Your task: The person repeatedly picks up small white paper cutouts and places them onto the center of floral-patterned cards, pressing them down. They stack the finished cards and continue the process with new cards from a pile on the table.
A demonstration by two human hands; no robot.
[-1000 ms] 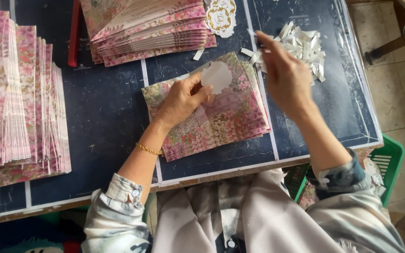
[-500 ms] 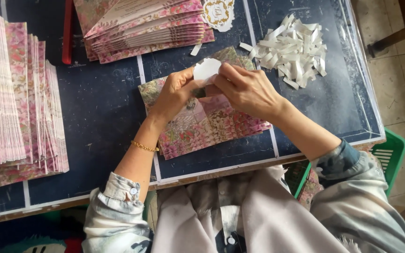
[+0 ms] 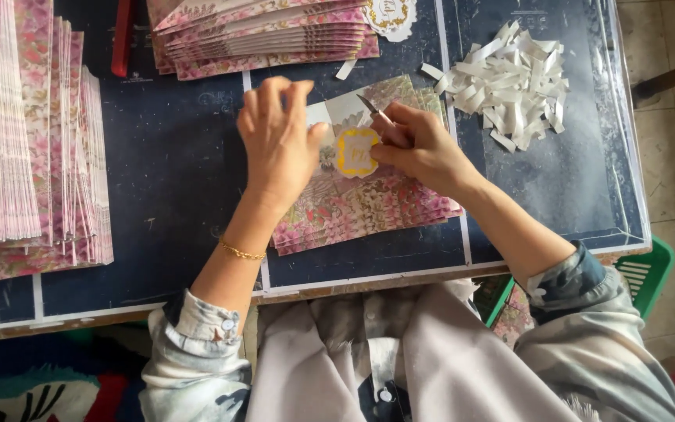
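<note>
A small white label with a gold border [image 3: 355,152] lies face up on the top floral card of a small stack [image 3: 369,205] on the dark mat. My left hand [image 3: 279,141] rests on the card's left part, fingers apart, thumb touching the label's left edge. My right hand [image 3: 425,150] is at the label's right edge and grips a thin pointed tool [image 3: 372,108], its tip pointing up and left over the card.
A heap of white paper strips [image 3: 513,82] lies at the right. More floral cards are stacked at the top [image 3: 267,35] and fanned at the left [image 3: 25,148]. Also here: a red object [image 3: 121,39], another gold-edged label [image 3: 391,14], a green basket [image 3: 650,273].
My right hand came back from the strip heap to the card. The label, held up blank side out before, now lies gold face up on the card between both hands.
</note>
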